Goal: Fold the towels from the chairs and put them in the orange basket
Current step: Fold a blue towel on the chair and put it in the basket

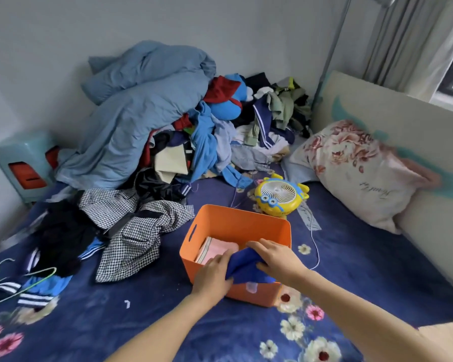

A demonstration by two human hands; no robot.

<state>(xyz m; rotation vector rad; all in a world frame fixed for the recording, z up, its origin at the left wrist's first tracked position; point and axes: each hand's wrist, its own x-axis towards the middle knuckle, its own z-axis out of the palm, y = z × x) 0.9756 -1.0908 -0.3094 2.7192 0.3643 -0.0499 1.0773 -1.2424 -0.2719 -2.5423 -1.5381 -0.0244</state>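
My left grip (pixel 215 275) and right grip (pixel 275 259) each hold one end of the folded blue towel (pixel 246 267), its long axis spanning between them over the orange basket's (pixel 236 223) near rim, with the pink towel (pixel 220 250) just ahead and below.

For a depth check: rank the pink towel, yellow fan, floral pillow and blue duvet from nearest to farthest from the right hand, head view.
1. Pink towel, inside the orange basket, just left of the right hand.
2. Yellow fan, just behind the basket.
3. Floral pillow, farther back on the right.
4. Blue duvet, heaped at the far back left.
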